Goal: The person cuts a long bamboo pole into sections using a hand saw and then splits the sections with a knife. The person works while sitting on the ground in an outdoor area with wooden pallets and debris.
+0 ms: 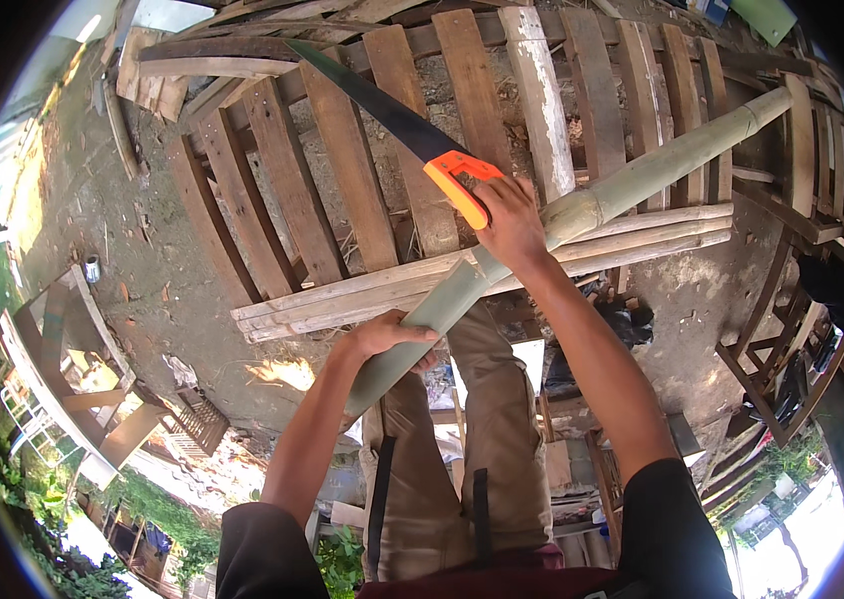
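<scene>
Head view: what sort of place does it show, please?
Probably an outdoor woodworking yard: a saw, a slatted bench and green plants suggest it.

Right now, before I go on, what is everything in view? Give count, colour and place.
Handsaw: 1, dark blade, orange handle, in the right hand
Bamboo pole: apparently 1, pale green, slanting across the bench
Slatted bench: 1, brown wood, one slat flaking white, ahead
Can: 1, silvery, ground at left
Crumpled plastic: count unclear, black, ground right of the legs
Greenery: uncounted, green, lower left
Rim clutter: too small to tell
Trousers: 1 pair, tan, below
Hands: 2, bare; left on bamboo, right on handle
</scene>
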`<state>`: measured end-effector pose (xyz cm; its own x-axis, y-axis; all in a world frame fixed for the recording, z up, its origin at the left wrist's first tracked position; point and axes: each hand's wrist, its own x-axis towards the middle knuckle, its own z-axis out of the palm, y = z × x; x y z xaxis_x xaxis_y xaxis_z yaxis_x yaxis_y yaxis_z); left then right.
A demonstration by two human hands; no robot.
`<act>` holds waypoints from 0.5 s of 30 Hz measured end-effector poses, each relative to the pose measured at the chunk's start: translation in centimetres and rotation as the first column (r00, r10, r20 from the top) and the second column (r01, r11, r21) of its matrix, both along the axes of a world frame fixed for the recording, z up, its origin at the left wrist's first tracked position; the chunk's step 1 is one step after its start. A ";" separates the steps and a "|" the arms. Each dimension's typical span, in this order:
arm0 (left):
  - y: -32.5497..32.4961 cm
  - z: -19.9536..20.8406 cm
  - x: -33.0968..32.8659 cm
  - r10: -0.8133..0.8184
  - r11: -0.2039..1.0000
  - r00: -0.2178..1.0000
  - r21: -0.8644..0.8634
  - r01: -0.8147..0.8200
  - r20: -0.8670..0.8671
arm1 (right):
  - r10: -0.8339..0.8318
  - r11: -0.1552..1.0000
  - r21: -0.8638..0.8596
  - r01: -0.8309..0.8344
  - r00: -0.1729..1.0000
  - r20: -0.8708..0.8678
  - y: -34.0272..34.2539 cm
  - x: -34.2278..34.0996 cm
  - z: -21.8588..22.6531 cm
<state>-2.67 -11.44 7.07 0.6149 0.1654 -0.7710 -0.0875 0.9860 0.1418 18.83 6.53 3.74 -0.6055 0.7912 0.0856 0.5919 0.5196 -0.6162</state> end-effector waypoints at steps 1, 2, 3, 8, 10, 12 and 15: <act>0.4 0.2 -0.4 -0.035 0.999 0.997 0.008 0.035 0.065 | 0.004 0.999 -0.039 -0.005 1.000 -0.012 0.0 0.3 0.3; 0.6 0.1 -0.7 -0.009 0.999 0.990 -0.044 0.015 0.139 | 0.008 0.997 -0.078 -0.010 1.000 -0.024 0.1 0.6 0.5; 0.6 0.1 -1.2 0.022 0.995 0.978 -0.100 -0.001 0.208 | 0.031 0.995 -0.096 -0.036 0.998 -0.053 0.4 0.6 1.7; -0.2 -0.5 -2.4 0.039 0.949 0.976 -0.312 0.031 0.215 | 0.104 0.995 -0.015 -0.103 0.994 0.046 0.8 2.3 4.7; -0.6 0.5 -2.0 0.050 0.962 0.975 -0.273 0.011 0.215 | 0.115 0.990 0.064 -0.122 0.989 0.095 0.3 2.9 4.2; -0.8 1.1 -1.6 0.050 0.972 0.973 -0.233 0.005 0.227 | 0.098 0.991 0.082 -0.107 0.989 0.110 -0.5 2.8 3.6; -0.6 1.6 -1.3 0.040 0.981 0.978 -0.196 0.001 0.205 | 0.114 0.987 0.100 -0.126 0.986 0.119 -1.3 2.4 2.1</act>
